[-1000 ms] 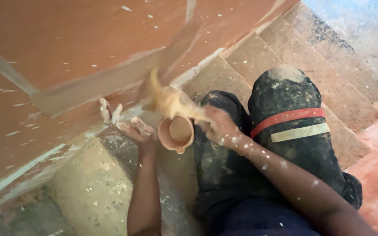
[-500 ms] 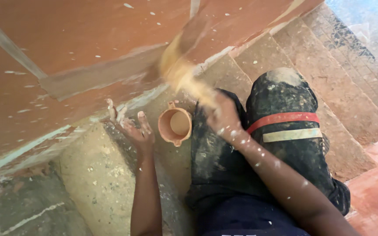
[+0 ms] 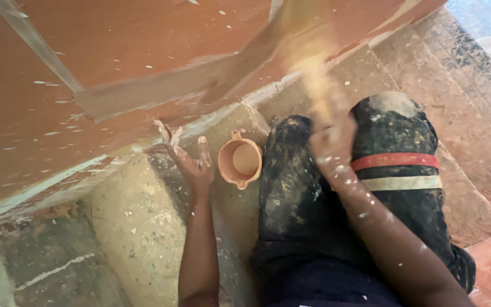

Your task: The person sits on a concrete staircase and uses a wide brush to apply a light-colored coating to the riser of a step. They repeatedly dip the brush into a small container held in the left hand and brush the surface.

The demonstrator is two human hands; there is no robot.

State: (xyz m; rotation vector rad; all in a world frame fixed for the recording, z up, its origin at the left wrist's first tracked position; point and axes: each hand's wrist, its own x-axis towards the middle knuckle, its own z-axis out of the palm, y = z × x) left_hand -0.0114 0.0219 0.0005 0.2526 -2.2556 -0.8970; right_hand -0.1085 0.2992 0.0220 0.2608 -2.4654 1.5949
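While beside one cup: left hand open-palmed, right hand blurred.

Concrete steps, speckled black trousers with red and pale knee bands.

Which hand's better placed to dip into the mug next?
Probably left. The left hand is open, palm up and empty, right beside the orange mug on the step. The right hand is over the knee, blurred, gripping a motion-smeared tool raised toward the red wall.
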